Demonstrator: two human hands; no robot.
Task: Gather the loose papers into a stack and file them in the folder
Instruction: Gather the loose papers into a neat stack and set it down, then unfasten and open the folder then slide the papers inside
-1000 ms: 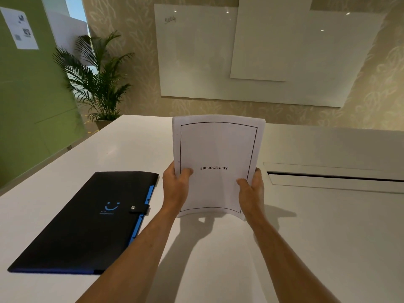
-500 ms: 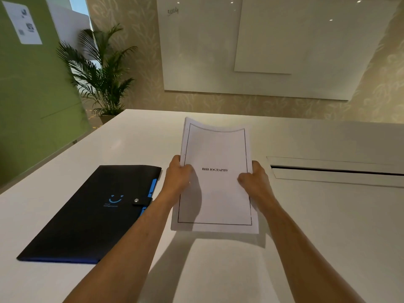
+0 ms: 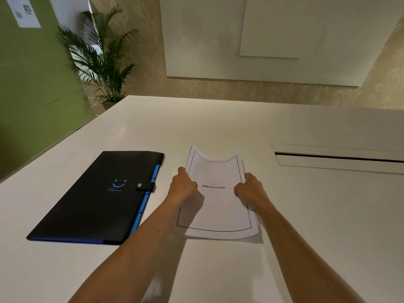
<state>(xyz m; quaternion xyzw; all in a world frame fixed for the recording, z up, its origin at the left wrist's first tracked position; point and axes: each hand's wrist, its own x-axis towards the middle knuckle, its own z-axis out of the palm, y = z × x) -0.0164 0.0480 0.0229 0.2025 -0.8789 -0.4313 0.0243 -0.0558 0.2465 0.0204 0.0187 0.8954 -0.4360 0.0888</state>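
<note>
A stack of white papers [image 3: 217, 206], its top sheet printed "BIBLIOGRAPHY" inside a black border, lies nearly flat on the white table [image 3: 306, 215], with its far edge curling up. My left hand [image 3: 182, 185] grips the stack's left edge and my right hand [image 3: 249, 190] grips its right edge. To the left lies a black folder [image 3: 98, 197] with blue tabs, a blue smiley and a snap strap; it is closed.
A long cable slot [image 3: 338, 159] with a raised flap is set into the table at the right. A potted palm [image 3: 100, 62] stands beyond the table's far left corner, by a green wall. Whiteboards hang on the far wall.
The paper stack went from upright in both hands to lying low on the table. Both hands kept their hold on its side edges.
</note>
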